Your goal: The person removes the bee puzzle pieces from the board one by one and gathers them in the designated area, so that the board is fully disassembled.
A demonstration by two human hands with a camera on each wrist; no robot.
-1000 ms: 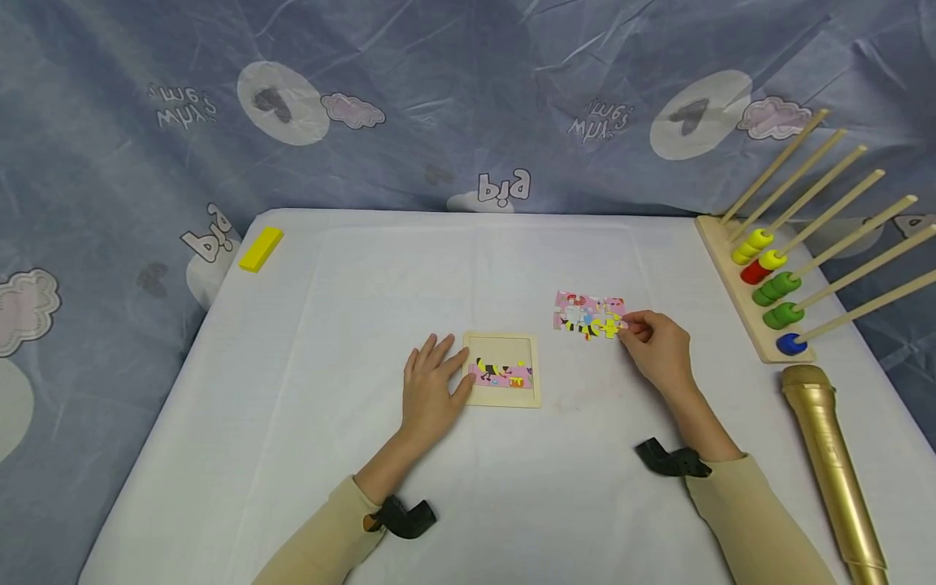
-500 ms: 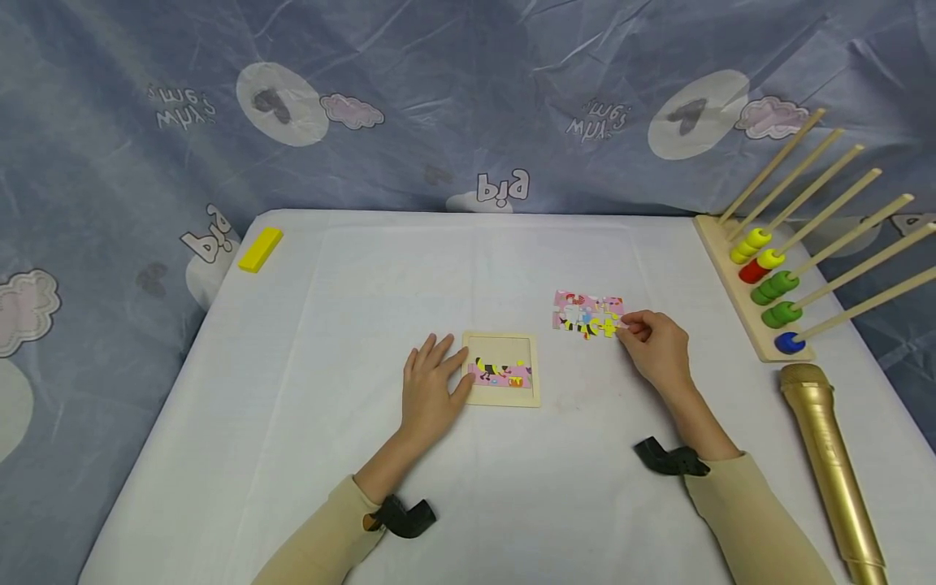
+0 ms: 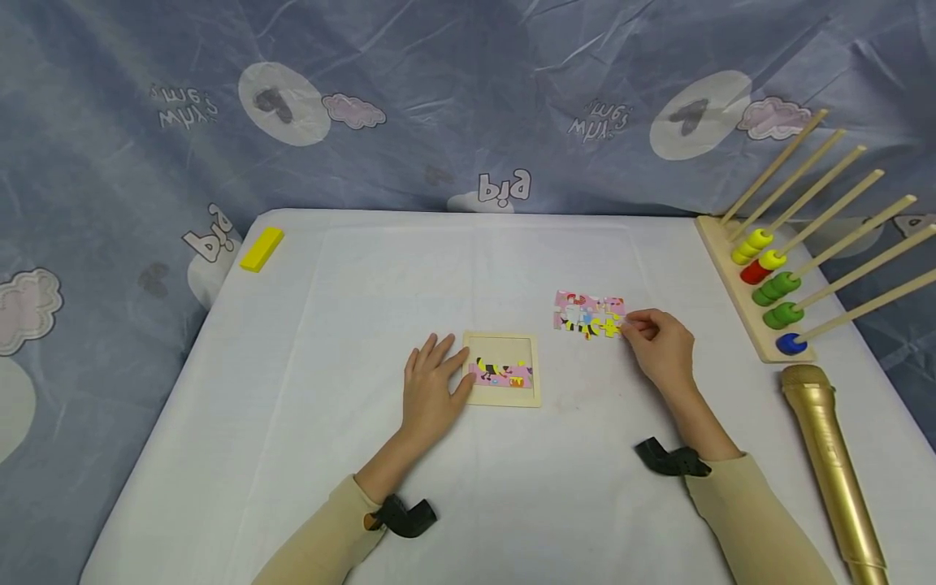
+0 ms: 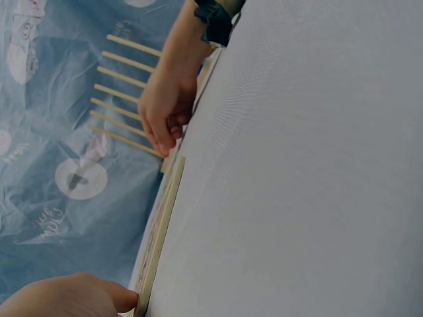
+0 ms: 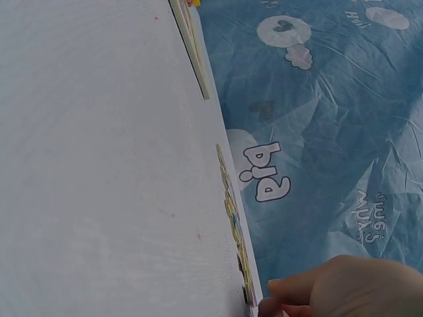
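A square wooden puzzle tray (image 3: 501,400) lies flat mid-table, with a strip of joined jigsaw pieces (image 3: 500,377) showing a bee along its near side. My left hand (image 3: 433,394) rests at the tray's left side, fingers spread, with thumb and index finger touching its border. Beyond the tray and to its right lies a cluster of joined pink and yellow jigsaw pieces (image 3: 578,312). At that cluster's right end my right hand (image 3: 664,348) pinches a puzzle piece between thumb and index finger, the piece mostly hidden by the fingertips.
A wooden abacus stand (image 3: 715,264) with upright rods and coloured beads stands at the right edge. Near it lies a gold microphone (image 3: 834,463). A yellow block (image 3: 261,249) sits at the far left corner. Patterned blue-grey cloth (image 3: 409,162) hangs behind the white table (image 3: 351,292).
My right hand has shifted very slightly to the right at the end of the piece cluster. The left hand and the tray stay where they were.
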